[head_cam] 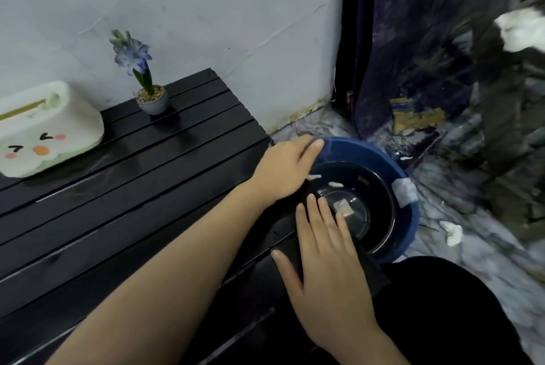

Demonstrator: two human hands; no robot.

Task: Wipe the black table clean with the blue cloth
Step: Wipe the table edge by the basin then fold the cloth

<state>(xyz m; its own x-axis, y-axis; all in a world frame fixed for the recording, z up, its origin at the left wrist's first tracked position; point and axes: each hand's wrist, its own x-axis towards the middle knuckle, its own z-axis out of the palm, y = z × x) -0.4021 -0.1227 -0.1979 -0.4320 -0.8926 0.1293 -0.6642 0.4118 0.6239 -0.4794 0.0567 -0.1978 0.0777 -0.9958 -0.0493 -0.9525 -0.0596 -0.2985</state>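
The black slatted table [141, 193] runs from the left to the middle of the view, and its surface looks wet and shiny. At its right end a blue basin [410, 217] sits lower down, with a dark inside, a few white bits and a small pale square in it. My left hand [280, 170] grips the basin's near-left rim, one finger hooked over the edge. My right hand [327, 249] lies flat with fingers apart over the table's right end, fingertips reaching over the basin. No blue cloth is in view.
A white tissue box with a cartoon face [44, 131] and a small potted blue flower [152, 100] stand at the back of the table by the wall. A dark curtain [398, 54] hangs to the right. White scraps [452, 233] lie on the marbled floor.
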